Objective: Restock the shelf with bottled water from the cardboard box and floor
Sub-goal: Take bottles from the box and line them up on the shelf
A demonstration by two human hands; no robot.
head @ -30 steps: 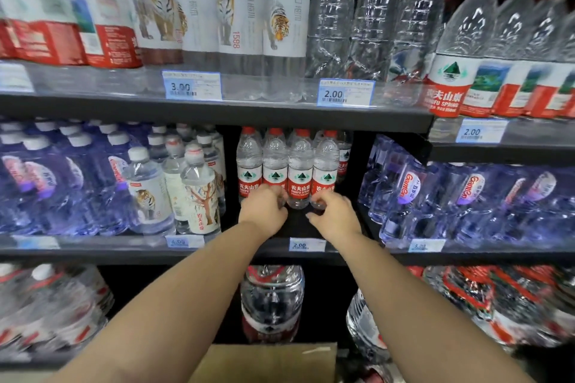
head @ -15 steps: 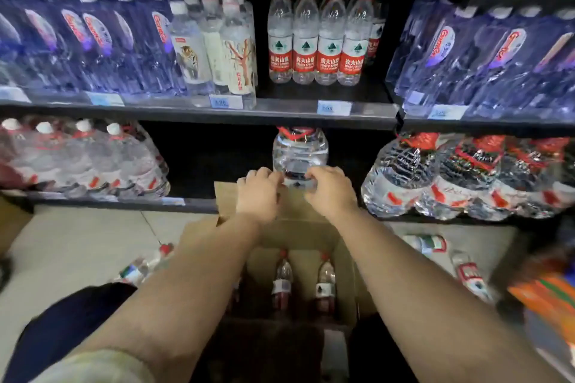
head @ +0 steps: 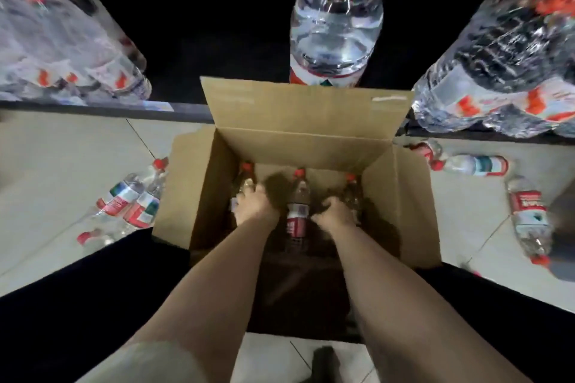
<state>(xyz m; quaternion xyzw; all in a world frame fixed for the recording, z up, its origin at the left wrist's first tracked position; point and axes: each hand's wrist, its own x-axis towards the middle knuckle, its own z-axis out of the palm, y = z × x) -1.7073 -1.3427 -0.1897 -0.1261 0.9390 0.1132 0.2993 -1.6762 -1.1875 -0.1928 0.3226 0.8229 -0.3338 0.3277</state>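
Inside the cardboard box [head: 311, 121], both hands reach down among 3 red-capped bottles.
The left hand [head: 255, 208] curls round the left bottle [head: 245, 179]; the right hand [head: 335, 215] curls round the right bottle [head: 353, 191]. The middle bottle [head: 298, 205] stands untouched between them. The box sits on the floor [head: 62, 149] before the shelf [head: 102, 107], with loose bottles [head: 130, 200] lying on either side.

left grip [head: 256, 207] fingers lost among boxed bottles [head: 298, 205], right grip [head: 334, 214] hold unclear in shadow, big jug [head: 336, 25] top cut off

Box [head: 305, 149] mouth open; bottles [head: 298, 205] crowd inside.
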